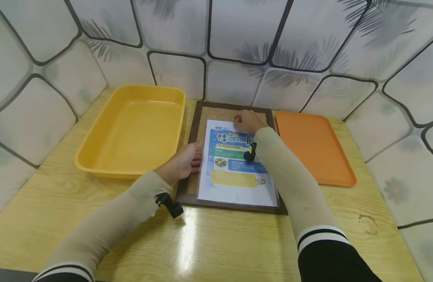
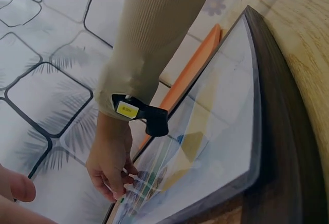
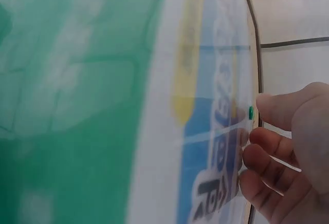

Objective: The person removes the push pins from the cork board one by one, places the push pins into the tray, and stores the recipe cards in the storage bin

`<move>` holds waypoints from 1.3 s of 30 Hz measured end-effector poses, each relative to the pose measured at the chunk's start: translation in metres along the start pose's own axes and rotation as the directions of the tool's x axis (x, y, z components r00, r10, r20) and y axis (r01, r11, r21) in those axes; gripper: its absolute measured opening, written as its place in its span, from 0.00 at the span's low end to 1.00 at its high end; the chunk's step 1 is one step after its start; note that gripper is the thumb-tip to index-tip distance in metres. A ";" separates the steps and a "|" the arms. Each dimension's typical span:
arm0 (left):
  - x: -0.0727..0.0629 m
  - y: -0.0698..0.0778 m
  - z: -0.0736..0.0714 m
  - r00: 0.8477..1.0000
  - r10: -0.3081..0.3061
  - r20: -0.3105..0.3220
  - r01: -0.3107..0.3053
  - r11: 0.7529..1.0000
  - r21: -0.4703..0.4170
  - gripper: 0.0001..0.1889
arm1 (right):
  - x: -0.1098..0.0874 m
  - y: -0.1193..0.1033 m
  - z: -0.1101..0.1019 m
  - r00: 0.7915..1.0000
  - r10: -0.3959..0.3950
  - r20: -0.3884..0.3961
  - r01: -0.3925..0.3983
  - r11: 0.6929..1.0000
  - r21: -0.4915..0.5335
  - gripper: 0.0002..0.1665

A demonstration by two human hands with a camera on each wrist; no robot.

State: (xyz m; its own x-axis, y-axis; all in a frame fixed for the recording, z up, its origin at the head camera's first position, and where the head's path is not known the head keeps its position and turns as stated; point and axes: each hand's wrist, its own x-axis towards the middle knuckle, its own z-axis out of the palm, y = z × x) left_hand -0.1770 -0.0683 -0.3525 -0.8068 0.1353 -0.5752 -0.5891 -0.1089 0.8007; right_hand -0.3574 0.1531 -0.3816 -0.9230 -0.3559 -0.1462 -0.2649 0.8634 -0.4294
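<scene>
A printed sheet in a clear glossy cover lies on a brown-framed cork board on the table. My right hand is at the sheet's top edge, its fingers bent. In the right wrist view a small green pin sits at that edge, right by the thumb tip; a gap shows between thumb and index finger. My left hand lies along the sheet's left edge with its fingers extended over the board. Only its thumb and part of the palm show in the left wrist view.
To the left stands a deep yellow tray. A flat orange tray lies right of the board, beside my right forearm. Patterned white walls close off the back and sides of the wooden table.
</scene>
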 end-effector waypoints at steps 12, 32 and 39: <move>0.001 -0.001 -0.003 1.000 0.022 0.003 -0.022 0.999 -0.025 0.29 | 0.011 -0.006 0.004 0.963 0.264 0.056 -0.268 0.906 0.328 0.13; 0.001 -0.006 -0.002 1.000 0.029 -0.005 -0.029 0.998 0.054 0.28 | 0.000 -0.025 0.002 0.874 0.486 0.027 -0.451 0.788 0.418 0.07; 0.004 -0.006 -0.001 0.999 0.046 0.000 -0.045 0.997 0.065 0.26 | 0.005 -0.026 0.003 0.897 0.441 0.013 -0.427 0.861 0.277 0.11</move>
State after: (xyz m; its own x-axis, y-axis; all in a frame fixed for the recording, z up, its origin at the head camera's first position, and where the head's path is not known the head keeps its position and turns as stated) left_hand -0.1761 -0.0677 -0.3599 -0.8328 0.1304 -0.5380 -0.5475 -0.0502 0.8353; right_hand -0.3540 0.1279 -0.3736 -0.9414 0.0568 -0.3324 0.2435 0.7964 -0.5536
